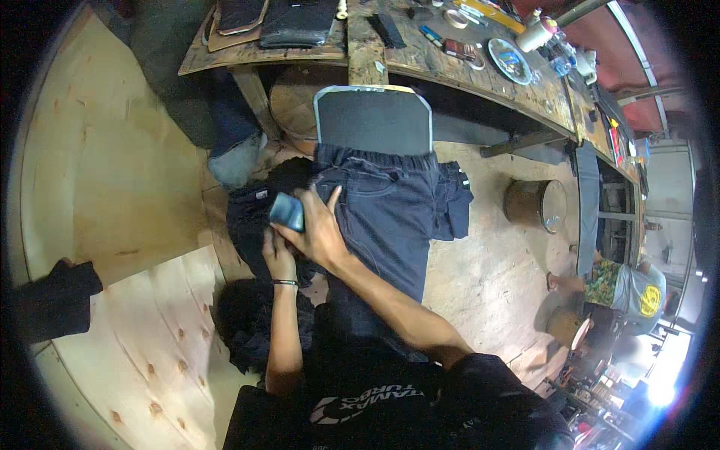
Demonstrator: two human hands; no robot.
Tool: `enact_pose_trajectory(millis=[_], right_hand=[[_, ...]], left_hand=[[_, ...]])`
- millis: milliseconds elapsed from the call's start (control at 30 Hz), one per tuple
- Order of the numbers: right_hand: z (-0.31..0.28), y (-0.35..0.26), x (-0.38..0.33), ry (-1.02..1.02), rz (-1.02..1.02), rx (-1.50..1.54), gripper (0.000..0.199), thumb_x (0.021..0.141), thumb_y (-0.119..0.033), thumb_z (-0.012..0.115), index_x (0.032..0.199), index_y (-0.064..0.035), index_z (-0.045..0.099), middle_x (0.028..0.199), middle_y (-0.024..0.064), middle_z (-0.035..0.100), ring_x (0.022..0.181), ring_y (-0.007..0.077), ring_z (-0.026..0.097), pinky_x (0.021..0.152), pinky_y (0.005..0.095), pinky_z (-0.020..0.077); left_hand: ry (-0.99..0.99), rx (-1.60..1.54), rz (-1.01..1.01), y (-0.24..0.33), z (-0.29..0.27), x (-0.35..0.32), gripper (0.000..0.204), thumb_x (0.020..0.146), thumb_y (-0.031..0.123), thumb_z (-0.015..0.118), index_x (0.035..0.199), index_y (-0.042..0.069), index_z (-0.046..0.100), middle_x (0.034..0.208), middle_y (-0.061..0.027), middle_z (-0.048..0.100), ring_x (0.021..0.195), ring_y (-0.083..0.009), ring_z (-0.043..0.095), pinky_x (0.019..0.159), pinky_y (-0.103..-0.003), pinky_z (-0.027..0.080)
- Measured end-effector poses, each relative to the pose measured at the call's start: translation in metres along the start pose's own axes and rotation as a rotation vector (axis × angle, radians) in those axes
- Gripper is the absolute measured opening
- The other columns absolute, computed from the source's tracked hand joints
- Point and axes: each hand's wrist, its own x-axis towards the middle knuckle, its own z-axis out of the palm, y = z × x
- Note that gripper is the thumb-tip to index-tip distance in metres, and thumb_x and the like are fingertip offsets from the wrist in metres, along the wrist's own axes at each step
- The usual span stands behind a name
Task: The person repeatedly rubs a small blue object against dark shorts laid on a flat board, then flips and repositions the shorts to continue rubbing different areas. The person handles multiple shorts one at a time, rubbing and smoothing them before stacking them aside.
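Note:
Dark navy elastic-waist trousers [382, 206] lie draped over a dark grey board [375, 120] with a pale edge, the waistband across it. At their left side, my right hand [322, 232] grips a small blue-grey block-shaped device [287, 212]; its thumb and a finger reach onto the cloth by the pocket. Just below the device, my left hand [280, 259], with a dark band at the wrist, has its fingers curled up close to the right hand. What the left fingers hold is hidden. Dark bunched cloth [247, 225] lies beneath and beside both hands.
A worn wooden workbench [435, 67] runs across the far side, bearing a round metal dish [510, 61] and a thread cone [536, 34]. A round drum-like stool [534, 206] stands right. Plywood sheets [165, 337] are at left. A seated person [630, 296] is far right.

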Motion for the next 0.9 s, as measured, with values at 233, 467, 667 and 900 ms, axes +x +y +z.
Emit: enact_pose_trajectory(millis=[233, 467, 667, 900], right_hand=[[-0.132, 0.055, -0.015, 0.497, 0.268, 0.022, 0.08, 0.08, -0.03, 0.098, 0.138, 0.0041, 0.055, 0.142, 0.0301, 0.061, 0.138, 0.0374, 0.061, 0.115, 0.0525, 0.0478], [-0.145, 0.137, 0.14, 0.435, 0.088, -0.124, 0.081, 0.087, -0.035, 0.091, 0.143, 0.0036, 0.048, 0.14, 0.0331, 0.062, 0.136, 0.0505, 0.058, 0.126, 0.0665, 0.0257], [-0.166, 0.161, 0.174, 0.48, 0.095, -0.053, 0.084, 0.091, -0.041, 0.088, 0.149, 0.0016, 0.045, 0.132, 0.0334, 0.064, 0.123, 0.0508, 0.064, 0.104, 0.0525, 0.0512], [-0.147, 0.2, 0.158, 0.55, 0.05, -0.053, 0.085, 0.091, -0.039, 0.087, 0.153, 0.003, 0.046, 0.144, 0.0309, 0.059, 0.133, 0.0475, 0.057, 0.114, 0.0519, 0.0449]], left_hand=[[-0.084, 1.212, 0.261, 0.053, 0.179, -0.032, 0.125, 0.092, 0.07, 0.071, 0.169, -0.007, 0.011, 0.169, -0.0408, 0.025, 0.155, -0.0479, 0.038, 0.126, -0.054, 0.034], [-0.102, 0.934, 0.146, 0.113, 0.246, 0.163, 0.109, 0.097, 0.079, 0.056, 0.161, -0.008, 0.038, 0.144, -0.0411, 0.059, 0.138, -0.0502, 0.058, 0.117, -0.055, 0.045], [-0.189, 1.285, 1.009, 0.116, 0.25, 0.134, 0.1, 0.096, 0.069, 0.066, 0.159, -0.005, 0.044, 0.17, -0.0322, 0.032, 0.158, -0.0454, 0.034, 0.126, -0.061, 0.03], [-0.801, 1.662, 0.409, 0.177, 0.288, 0.138, 0.076, 0.097, 0.068, 0.067, 0.118, -0.004, 0.075, 0.11, -0.0309, 0.077, 0.108, -0.0474, 0.074, 0.098, -0.054, 0.057]])
